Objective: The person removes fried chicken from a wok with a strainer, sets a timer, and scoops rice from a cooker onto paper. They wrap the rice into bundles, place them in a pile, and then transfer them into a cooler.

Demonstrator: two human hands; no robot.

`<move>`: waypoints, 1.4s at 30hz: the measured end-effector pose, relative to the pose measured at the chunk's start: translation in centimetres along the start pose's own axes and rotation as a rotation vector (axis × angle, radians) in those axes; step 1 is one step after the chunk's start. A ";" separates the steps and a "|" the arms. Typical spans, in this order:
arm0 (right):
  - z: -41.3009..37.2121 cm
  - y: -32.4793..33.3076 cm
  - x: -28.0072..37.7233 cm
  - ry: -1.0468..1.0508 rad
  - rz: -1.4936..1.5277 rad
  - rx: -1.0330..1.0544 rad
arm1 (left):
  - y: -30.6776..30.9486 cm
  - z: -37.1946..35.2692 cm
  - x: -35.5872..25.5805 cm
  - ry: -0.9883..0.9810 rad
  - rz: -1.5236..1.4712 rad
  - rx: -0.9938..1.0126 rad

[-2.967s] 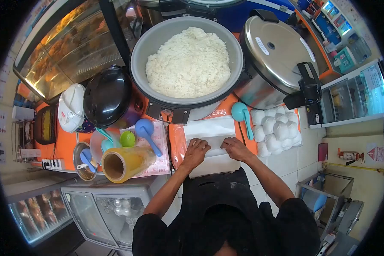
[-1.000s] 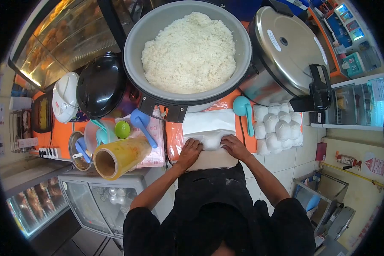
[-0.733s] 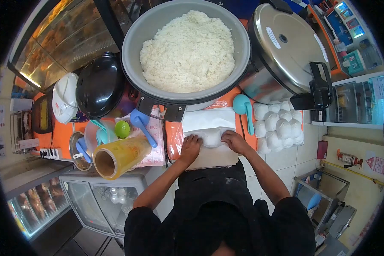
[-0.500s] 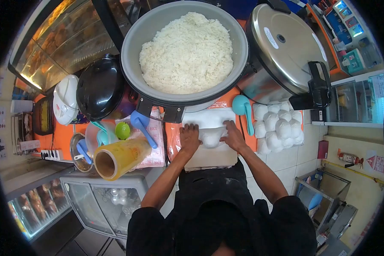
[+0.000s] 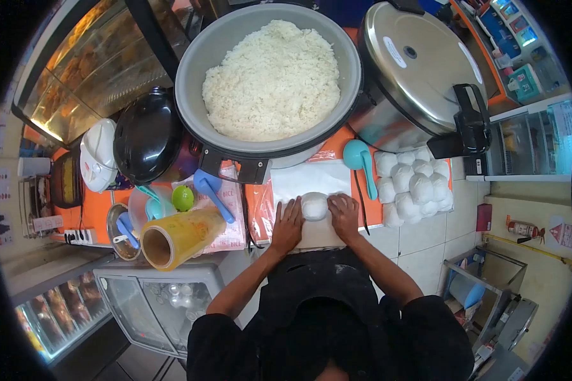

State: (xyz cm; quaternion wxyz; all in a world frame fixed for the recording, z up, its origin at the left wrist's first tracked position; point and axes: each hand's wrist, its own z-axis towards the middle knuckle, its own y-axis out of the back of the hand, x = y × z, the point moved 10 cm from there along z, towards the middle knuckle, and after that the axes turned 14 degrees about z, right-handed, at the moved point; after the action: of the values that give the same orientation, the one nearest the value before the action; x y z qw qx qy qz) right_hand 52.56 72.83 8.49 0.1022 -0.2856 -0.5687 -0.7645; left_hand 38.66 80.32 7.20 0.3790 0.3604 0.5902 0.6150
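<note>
I'm flanking the smooth ball (image 5: 314,206), left hand (image 5: 288,220) spread at nine o'clock, right hand (image 5: 344,218) curled (pinch unclear) at three.

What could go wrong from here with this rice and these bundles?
The bundle between the left hand and right hand might split if pressed hard. The stacked bundles sit near the edge of the counter, so a knock could drop one. The rice is uncovered, so something might fall in.

From my end this looks like a food shop: big rice pot (image 5: 189,89) far middle, lit food case (image 5: 151,35) far left, fridge (image 5: 534,174) at right.
</note>
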 end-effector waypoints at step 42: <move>-6.8 14.4 -11.3 -0.956 1.557 -0.039 | 14.0 7.7 -24.3 0.124 -1.125 -0.077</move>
State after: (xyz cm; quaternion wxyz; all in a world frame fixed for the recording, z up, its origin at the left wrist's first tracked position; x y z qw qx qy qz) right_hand 66.49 59.81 12.64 0.3380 -0.8765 -0.1842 -0.2892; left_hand 55.98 61.93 21.60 0.6257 -0.0606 0.6896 0.3596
